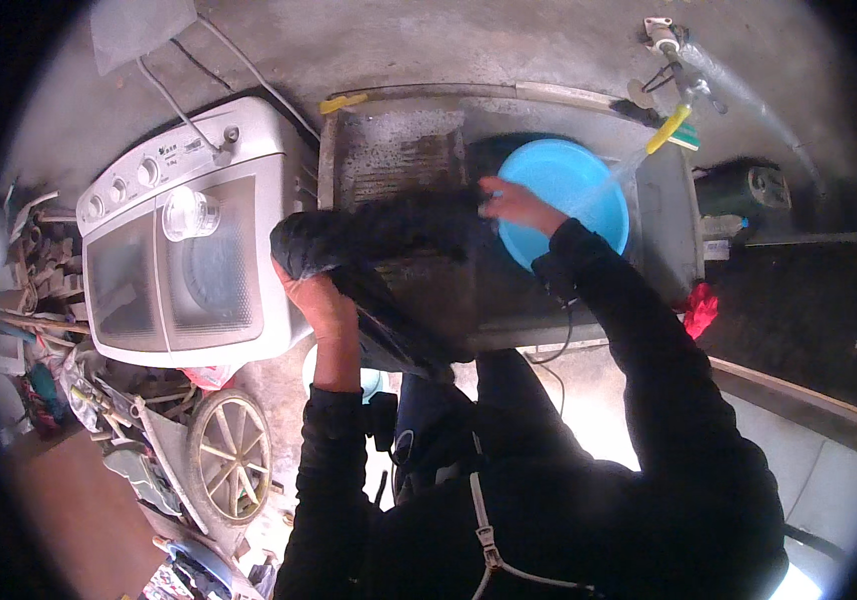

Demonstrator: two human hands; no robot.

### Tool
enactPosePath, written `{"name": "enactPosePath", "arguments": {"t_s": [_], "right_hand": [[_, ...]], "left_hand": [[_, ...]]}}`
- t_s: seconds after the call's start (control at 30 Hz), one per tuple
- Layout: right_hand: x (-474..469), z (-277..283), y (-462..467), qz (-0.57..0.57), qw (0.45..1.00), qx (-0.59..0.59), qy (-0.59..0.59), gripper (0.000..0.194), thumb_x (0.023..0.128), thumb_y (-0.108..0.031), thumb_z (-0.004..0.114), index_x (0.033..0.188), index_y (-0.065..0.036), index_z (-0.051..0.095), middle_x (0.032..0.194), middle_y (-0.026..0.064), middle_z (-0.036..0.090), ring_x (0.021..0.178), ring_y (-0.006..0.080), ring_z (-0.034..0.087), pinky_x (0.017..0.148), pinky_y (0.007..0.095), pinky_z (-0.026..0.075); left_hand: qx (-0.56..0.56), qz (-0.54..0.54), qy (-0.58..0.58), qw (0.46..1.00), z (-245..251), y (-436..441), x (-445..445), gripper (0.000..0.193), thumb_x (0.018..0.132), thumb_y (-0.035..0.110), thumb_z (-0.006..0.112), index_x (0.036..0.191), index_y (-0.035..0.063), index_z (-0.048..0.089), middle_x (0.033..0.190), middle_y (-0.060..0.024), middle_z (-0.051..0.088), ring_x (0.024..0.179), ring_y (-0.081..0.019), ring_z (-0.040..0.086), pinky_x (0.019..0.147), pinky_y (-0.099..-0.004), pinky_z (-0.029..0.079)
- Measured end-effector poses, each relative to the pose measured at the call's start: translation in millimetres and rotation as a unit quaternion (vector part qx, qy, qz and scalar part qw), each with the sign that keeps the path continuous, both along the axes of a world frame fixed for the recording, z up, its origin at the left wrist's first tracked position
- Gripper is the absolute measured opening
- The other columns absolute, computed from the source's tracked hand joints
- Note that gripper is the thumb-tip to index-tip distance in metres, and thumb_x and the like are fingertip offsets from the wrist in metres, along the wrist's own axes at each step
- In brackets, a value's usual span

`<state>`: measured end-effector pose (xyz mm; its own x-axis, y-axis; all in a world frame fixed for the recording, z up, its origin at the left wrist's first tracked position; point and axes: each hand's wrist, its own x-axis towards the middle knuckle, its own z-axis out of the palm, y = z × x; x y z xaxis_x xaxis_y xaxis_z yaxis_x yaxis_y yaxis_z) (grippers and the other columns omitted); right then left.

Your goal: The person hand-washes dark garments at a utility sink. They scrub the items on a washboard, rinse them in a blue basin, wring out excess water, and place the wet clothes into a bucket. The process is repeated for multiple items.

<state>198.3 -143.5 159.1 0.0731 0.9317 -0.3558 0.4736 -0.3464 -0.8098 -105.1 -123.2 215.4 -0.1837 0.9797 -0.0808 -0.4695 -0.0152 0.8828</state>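
A dark, wet-looking garment (406, 229) is stretched across the ribbed washboard side of a stone or concrete sink (398, 139). My left hand (323, 304) grips its left end, where the cloth wraps over the fingers. Part of the garment hangs down over the sink's front edge. At the other end, my right hand (515, 204) has its fingertips on the cloth, above the left rim of a light blue plastic basin (567, 169). Water sprays into this basin from a yellow hose end (668, 129) on the tap (687, 79).
To the left stands a white twin-tub washing machine (278, 187) with a clear plastic container (190, 214) on its lid. A spoked wheel (230, 456) and clutter lie below it. A green-edged brush or sponge (686, 136) and a red cloth (700, 309) are at the sink's right side.
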Motion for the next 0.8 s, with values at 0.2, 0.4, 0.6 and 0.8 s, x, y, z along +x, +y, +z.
{"name": "enactPosePath", "arguments": {"t_s": [0.2,0.4,0.6,0.8], "right_hand": [[-47.6,6.9,-34.3,0.231,0.953,0.175,0.092,0.105,0.066,-0.021,0.085,0.147,-0.002,0.021,0.147,0.0188,0.033,0.137,0.0319,0.033,0.115,0.0412,0.025],[-121.7,43.7,-21.4,0.104,0.884,0.452,0.055,0.082,0.072,-0.017,0.081,0.14,-0.002,0.037,0.141,0.0158,0.043,0.134,0.0277,0.037,0.113,0.0388,0.028],[-111.4,23.4,-9.8,-0.211,0.842,0.324,0.377,0.059,0.085,-0.013,0.07,0.137,-0.003,0.044,0.132,0.0124,0.055,0.125,0.0184,0.047,0.104,0.0322,0.037],[-14.1,-47.5,-23.9,0.057,0.99,0.085,-0.097,0.052,0.083,-0.015,0.067,0.13,-0.001,0.049,0.121,0.0193,0.06,0.118,0.0282,0.053,0.101,0.0374,0.04]], "left_hand": [[0.101,-0.069,0.034,0.992,67.1,-13.8,37.4,0.035,0.092,0.013,0.057,0.125,0.0039,0.049,0.113,-0.0069,0.061,0.102,-0.0184,0.06,0.093,-0.0328,0.048],[0.174,-0.163,-0.086,0.967,131.7,-11.1,80.4,0.034,0.096,0.025,0.05,0.122,0.0025,0.054,0.115,-0.0108,0.062,0.108,-0.0229,0.059,0.096,-0.0369,0.047],[0.159,-0.278,-0.273,0.907,73.4,25.4,52.7,0.052,0.1,0.041,0.041,0.137,0.0038,0.04,0.132,-0.0141,0.051,0.119,-0.0303,0.053,0.102,-0.0408,0.045],[0.111,-0.326,0.491,0.8,-56.1,69.1,-44.0,0.043,0.088,0.009,0.056,0.131,0.0062,0.05,0.126,-0.0166,0.057,0.113,-0.0291,0.058,0.09,-0.0376,0.05]]}}
